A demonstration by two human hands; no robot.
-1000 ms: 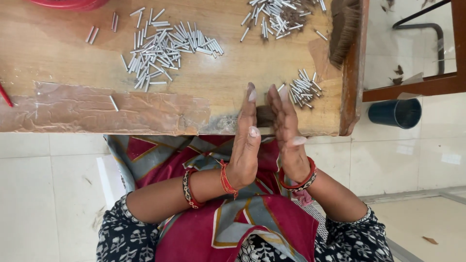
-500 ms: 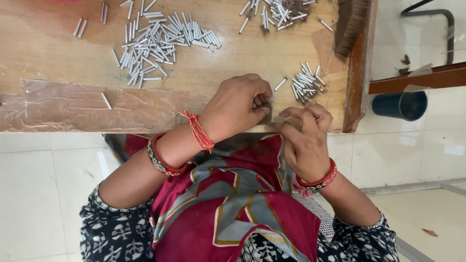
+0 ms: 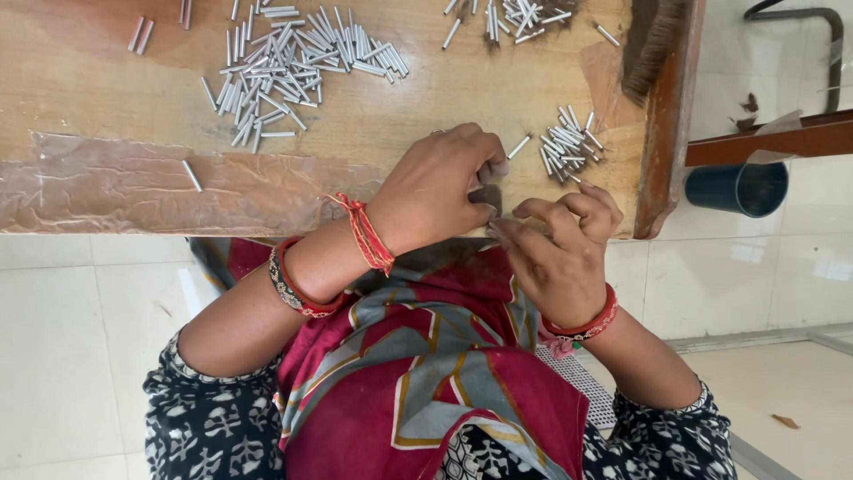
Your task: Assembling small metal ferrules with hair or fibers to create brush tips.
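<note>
At the near edge of the wooden board (image 3: 115, 191), our left hand (image 3: 440, 187) curls over a small dark piece (image 3: 486, 197), while our right hand (image 3: 560, 244), fingers bent, pinches beside it; we cannot tell what it grips. Work steadily; the small pile of metal pins (image 3: 567, 144) lies just beyond, the large pile (image 3: 284, 67) farther

No packages, labels, signs or screens are anywhere here. Around the left hand (image 3: 435, 191) and the right hand (image 3: 560, 249) the wooden tabletop (image 3: 89, 98) carries nothing printed or boxed, and the tiled floor beyond them shows none either.
</note>
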